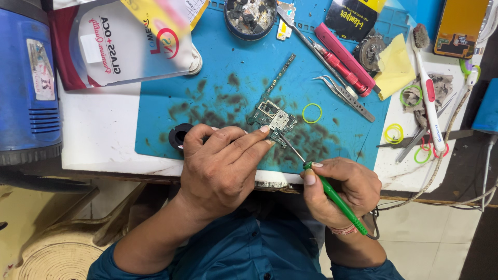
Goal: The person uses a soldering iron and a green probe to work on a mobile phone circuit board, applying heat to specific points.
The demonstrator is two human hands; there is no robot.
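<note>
Here the left hand (223, 166) pins the circuit board (272, 118) while the right hand (340, 189) grasps a green screwdriver (332, 197).

Left hand (220, 166) covers near edge of circuit board (272, 116); where fingertips meet it hidden. Green-handled tool (334, 199): tip contact on board too small to tell, rear end lost behind right hand (342, 189) wrist. Round dish (250, 17) at blue mat (228, 62) far edge cut by frame top; contents unreadable. Yellow packet (161, 15) at top blurred. Blue machine (26, 78) cut off at left.
</note>
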